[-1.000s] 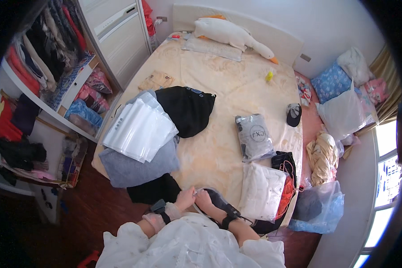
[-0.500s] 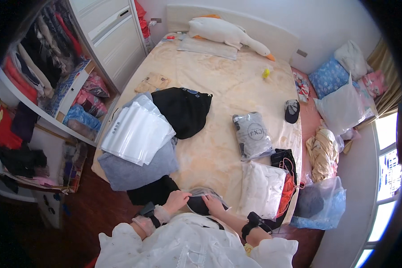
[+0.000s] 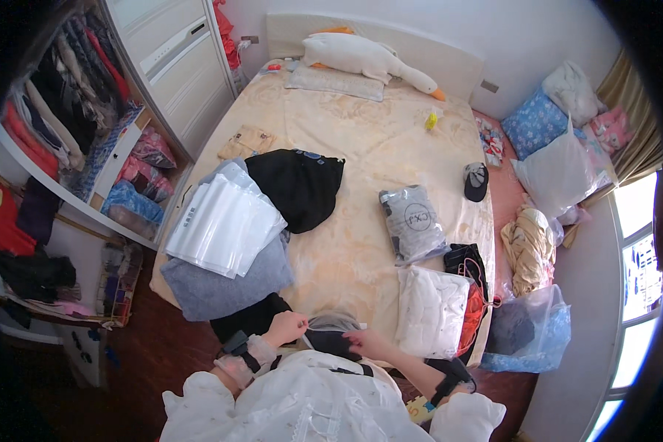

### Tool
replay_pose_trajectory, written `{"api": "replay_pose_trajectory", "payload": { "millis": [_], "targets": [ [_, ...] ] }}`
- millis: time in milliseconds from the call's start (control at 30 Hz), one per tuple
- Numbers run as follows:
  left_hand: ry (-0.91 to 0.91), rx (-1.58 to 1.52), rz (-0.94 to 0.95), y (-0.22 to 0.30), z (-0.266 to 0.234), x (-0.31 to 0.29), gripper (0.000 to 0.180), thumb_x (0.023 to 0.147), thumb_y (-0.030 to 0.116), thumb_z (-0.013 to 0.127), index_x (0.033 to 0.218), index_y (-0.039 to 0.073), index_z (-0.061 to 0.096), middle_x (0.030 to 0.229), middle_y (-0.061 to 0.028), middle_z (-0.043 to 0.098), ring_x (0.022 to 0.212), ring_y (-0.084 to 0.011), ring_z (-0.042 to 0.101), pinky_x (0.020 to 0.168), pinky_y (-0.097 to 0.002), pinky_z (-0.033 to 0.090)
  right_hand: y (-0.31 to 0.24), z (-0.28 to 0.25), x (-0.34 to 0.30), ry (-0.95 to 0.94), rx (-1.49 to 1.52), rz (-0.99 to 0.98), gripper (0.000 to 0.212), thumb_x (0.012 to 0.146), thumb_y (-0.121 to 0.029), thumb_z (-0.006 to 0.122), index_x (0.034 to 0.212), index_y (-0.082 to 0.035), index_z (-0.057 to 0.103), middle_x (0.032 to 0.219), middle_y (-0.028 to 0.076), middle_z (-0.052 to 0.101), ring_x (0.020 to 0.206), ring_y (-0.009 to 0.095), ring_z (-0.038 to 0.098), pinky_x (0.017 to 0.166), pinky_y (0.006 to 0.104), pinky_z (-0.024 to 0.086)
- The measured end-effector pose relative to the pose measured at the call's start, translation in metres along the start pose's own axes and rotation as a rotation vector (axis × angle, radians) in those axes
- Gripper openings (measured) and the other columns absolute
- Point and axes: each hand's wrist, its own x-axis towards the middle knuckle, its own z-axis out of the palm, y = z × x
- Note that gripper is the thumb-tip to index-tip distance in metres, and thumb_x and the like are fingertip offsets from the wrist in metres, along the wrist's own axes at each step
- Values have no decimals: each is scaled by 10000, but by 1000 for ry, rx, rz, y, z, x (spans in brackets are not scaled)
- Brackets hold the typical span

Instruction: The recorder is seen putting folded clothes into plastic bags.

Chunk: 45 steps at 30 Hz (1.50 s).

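At the bed's near edge, in front of my body, lies a clear plastic bag (image 3: pixel 334 321) with a dark folded garment (image 3: pixel 330 342) in it. My left hand (image 3: pixel 288 328) pinches the bag's left edge. On the other side, my right hand (image 3: pixel 368 344) has its fingers bent together at the bag's right part; the exact grip is small and partly hidden. Beside my left hand lies a black folded cloth (image 3: pixel 247 318). To the right of my right hand is a white folded garment (image 3: pixel 433 306) in clear wrapping.
A stack of clear plastic bags (image 3: pixel 225 221) rests on grey cloth (image 3: pixel 232 283), beside a black garment (image 3: pixel 298 188). A bagged grey garment (image 3: pixel 412 223) and a cap (image 3: pixel 476 182) lie right. An open wardrobe (image 3: pixel 110 168) stands left; bulging bags (image 3: pixel 560 173) line the right.
My right hand has moved right along the bag, and its fingers have drawn together. My left hand keeps its pinch and has shifted slightly left. The view has shifted a little.
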Motion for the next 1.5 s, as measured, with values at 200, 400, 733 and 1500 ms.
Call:
{"api": "replay_pose_trajectory", "payload": {
  "millis": [200,400,733,1500],
  "targets": [
    [-49,104,323,12,16,-7,242,704,216,706,871,77,600,957,-152,561,888,-336,605,750,-437,508,9,3,-13,316,-224,291,389,797,-222,689,1153,-88,605,1027,177,673,960,343,652,832,471,518],
    [29,90,262,5,7,24,104,793,157,588,838,69,621,781,-166,650,757,-377,641,642,-482,504,24,-3,7,364,-199,361,193,753,-106,575,930,-91,650,779,190,666,776,388,655,689,501,511],
    [442,-18,363,65,-77,74,99,762,73,625,758,58,528,688,-152,587,652,-377,604,557,-455,463,-4,-129,47,977,-349,205,76,791,-63,593,851,-93,558,750,145,619,694,367,634,588,486,476],
    [-1067,-612,-893,-66,192,70,593,900,554,607,1293,117,523,928,-97,661,815,-233,656,809,-342,543,115,-1,143,341,49,430,178,852,-132,609,1020,-73,607,1060,151,626,954,370,623,793,473,507]
  ]
}}
